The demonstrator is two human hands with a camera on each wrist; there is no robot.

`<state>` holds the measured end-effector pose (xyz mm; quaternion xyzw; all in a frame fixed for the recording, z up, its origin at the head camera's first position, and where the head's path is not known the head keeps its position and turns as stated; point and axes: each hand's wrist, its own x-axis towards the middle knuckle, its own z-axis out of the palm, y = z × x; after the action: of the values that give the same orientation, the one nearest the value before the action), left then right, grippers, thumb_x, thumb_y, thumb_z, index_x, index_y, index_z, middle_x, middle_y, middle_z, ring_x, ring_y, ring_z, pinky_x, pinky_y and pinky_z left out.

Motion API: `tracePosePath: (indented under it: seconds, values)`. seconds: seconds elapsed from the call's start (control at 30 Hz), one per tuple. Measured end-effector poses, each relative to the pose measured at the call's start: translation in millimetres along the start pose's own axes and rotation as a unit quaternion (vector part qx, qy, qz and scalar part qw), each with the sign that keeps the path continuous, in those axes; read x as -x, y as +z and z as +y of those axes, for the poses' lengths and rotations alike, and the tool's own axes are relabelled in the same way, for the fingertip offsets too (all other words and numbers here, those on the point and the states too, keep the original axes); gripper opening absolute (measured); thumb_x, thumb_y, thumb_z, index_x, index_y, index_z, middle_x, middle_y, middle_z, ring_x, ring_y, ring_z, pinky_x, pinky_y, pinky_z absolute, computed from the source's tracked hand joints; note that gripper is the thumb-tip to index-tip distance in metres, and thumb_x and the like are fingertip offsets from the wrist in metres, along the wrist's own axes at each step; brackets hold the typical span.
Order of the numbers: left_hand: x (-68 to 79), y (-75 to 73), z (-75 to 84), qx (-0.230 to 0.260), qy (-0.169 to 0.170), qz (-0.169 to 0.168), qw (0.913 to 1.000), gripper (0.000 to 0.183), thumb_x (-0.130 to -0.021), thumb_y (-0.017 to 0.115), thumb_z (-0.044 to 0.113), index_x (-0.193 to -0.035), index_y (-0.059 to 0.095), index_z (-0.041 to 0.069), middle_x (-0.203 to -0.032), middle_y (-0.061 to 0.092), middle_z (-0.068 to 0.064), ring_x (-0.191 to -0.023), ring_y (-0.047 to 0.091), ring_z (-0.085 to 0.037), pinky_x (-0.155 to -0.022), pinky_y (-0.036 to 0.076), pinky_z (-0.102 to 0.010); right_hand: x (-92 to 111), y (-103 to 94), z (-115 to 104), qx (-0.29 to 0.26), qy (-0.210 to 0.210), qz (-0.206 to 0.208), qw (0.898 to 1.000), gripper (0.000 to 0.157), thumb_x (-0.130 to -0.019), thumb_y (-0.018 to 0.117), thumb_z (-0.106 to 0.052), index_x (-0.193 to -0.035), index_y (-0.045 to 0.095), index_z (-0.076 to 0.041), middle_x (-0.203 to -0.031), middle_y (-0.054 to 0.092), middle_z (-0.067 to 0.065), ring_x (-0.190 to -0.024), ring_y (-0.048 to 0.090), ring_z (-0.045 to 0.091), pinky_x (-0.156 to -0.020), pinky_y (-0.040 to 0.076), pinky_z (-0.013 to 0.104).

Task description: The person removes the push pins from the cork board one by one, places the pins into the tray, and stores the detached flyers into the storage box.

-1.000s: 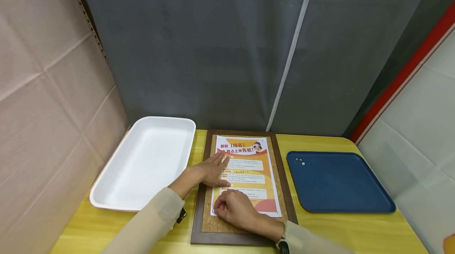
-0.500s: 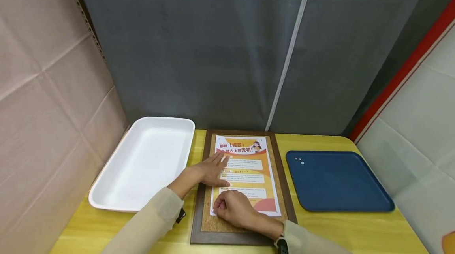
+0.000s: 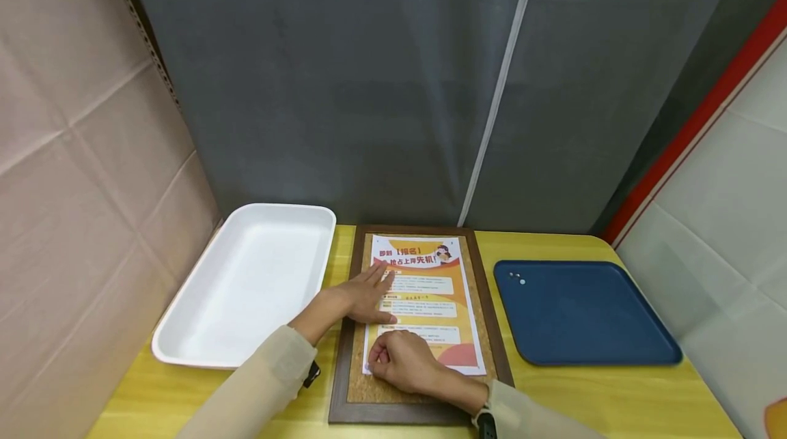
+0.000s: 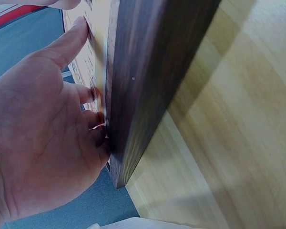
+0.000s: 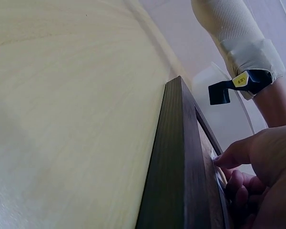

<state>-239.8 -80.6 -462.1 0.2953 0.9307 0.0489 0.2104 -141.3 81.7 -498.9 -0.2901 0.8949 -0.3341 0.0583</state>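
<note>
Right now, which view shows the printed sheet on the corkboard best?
The head view: the printed sheet faces the camera, nearly whole, with the left hand and right hand covering parts. The left wrist view shows only a slanted strip; the right wrist view, at most a thin edge.

Yellow wood-grained table (image 3: pixel 633 401). Directly on it: rectangular cork board (image 3: pixel 381 392) in dark brown wooden frame, beneath both hands; deep white round-cornered tray (image 3: pixel 264 268), just left of left hand (image 3: pixel 363 297); shallow dark-blue rectangular tray (image 3: pixel 590 323), well right of right hand (image 3: pixel 406 360).
</note>
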Motion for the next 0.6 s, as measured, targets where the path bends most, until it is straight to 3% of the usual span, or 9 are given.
tracePosePath:
  seconds: [0.6]
  values:
    - [0.9, 1.4, 0.1, 0.003, -0.001, 0.0, 1.0, 0.098, -0.102, 0.061, 0.061, -0.17, 0.016, 0.006, -0.178, 0.002, -0.018, -0.165, 0.004, -0.032, -0.132, 0.017, -0.043, 2.0, 4.5, 2.7, 0.004, -0.008, 0.02, 1.0, 0.013, -0.08, 0.078, -0.013, -0.073, 0.073, -0.024, -0.059, 0.045, -0.022, -0.056, 0.041, -0.008, -0.054, 0.035, 0.016]
